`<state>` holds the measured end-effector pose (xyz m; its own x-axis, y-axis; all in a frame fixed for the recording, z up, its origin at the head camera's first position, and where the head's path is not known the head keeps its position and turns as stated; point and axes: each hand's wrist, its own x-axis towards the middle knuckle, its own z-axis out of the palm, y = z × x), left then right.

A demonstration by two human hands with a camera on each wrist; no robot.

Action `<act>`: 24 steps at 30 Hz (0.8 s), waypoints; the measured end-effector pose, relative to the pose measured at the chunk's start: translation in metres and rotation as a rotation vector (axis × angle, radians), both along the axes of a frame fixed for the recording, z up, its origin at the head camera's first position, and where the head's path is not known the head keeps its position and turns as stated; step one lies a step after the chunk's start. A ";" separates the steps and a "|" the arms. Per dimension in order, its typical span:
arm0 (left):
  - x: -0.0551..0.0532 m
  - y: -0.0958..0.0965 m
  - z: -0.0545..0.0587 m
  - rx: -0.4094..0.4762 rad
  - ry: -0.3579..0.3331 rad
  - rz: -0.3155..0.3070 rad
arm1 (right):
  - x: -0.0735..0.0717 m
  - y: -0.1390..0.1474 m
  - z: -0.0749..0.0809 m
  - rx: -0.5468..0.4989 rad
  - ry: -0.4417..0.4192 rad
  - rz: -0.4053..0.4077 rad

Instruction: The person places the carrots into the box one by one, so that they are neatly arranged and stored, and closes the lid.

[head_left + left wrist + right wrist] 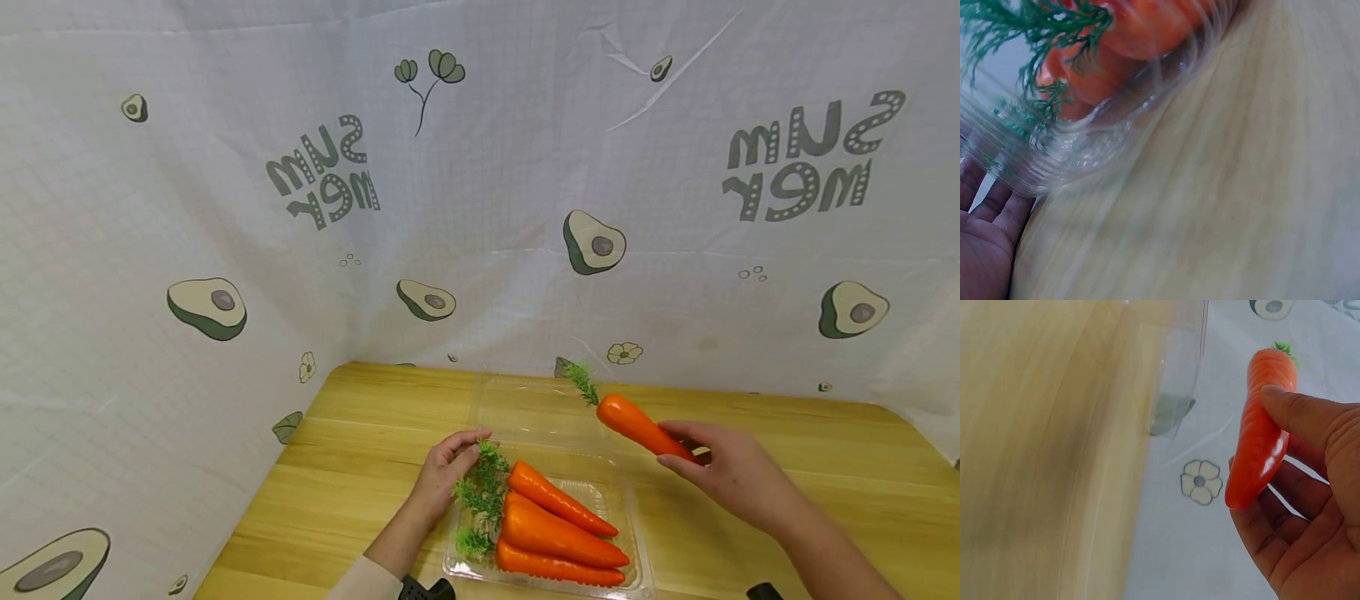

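My right hand (pixel 738 475) holds an orange carrot (pixel 637 423) by its narrow end, raised to the right of a clear plastic container (pixel 643 557). The carrot's green top points up and left. In the right wrist view the thumb presses one side of the carrot (pixel 1261 434) and the fingers support the other. Several more carrots (pixel 562 533) lie in the container, their green leafy tops (pixel 480 500) toward its left side. My left hand (pixel 442 475) rests at the container's upper left corner; the left wrist view shows its fingers (pixel 1007 209) extended against the outer wall.
The container's clear lid (pixel 540 408) lies folded back behind it on the wooden table (pixel 300 517). A white cloth (pixel 480 183) with avocado prints hangs along the table's back and left sides.
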<state>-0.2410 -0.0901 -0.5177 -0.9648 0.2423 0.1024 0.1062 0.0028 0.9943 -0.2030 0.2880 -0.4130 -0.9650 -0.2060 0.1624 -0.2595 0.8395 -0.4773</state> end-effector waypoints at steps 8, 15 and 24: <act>0.000 -0.001 0.000 0.003 0.005 -0.006 | 0.009 -0.020 0.000 -0.051 -0.033 0.052; 0.001 0.000 0.003 0.000 0.015 -0.007 | 0.013 -0.038 0.000 -0.106 -0.095 0.096; 0.002 -0.001 0.003 -0.010 0.029 -0.009 | 0.019 -0.058 -0.009 -0.133 -0.141 0.200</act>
